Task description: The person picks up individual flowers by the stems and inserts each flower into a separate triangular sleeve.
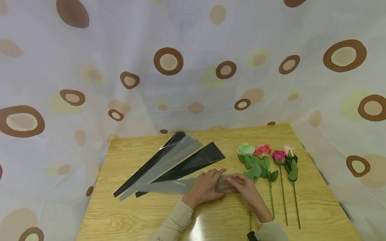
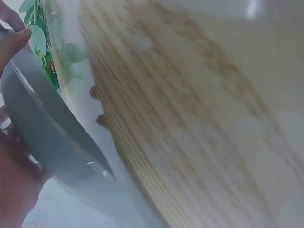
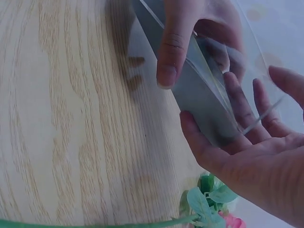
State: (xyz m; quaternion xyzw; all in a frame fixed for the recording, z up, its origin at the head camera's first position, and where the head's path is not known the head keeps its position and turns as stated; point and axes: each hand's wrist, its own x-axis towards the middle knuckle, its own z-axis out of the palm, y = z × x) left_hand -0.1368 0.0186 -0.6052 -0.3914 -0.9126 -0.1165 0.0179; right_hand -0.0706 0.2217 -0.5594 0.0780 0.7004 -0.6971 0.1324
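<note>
A grey, see-through tapered plastic flower sleeve (image 1: 173, 186) lies between the two hands. Its wide end is at the right, and it curves away in the left wrist view as a grey sheet (image 2: 57, 128). My left hand (image 1: 206, 186) grips it near that end, thumb (image 3: 169, 61) on the near face and fingers on the far side. At the wide mouth, my right hand (image 1: 247, 192) holds the edge, its thumb (image 3: 194, 130) in front and fingers (image 3: 247, 107) behind the film. The right fingers are partly seen through the plastic.
More sleeves, black (image 1: 193, 160) and grey (image 1: 178, 154), lie fanned out at the left of the wooden table (image 1: 120, 154). On the right are artificial roses: green (image 1: 245, 149), coral (image 1: 263, 150), magenta (image 1: 278, 156) and pale pink (image 1: 288, 151). A black object (image 1: 252, 236) shows by the right cuff.
</note>
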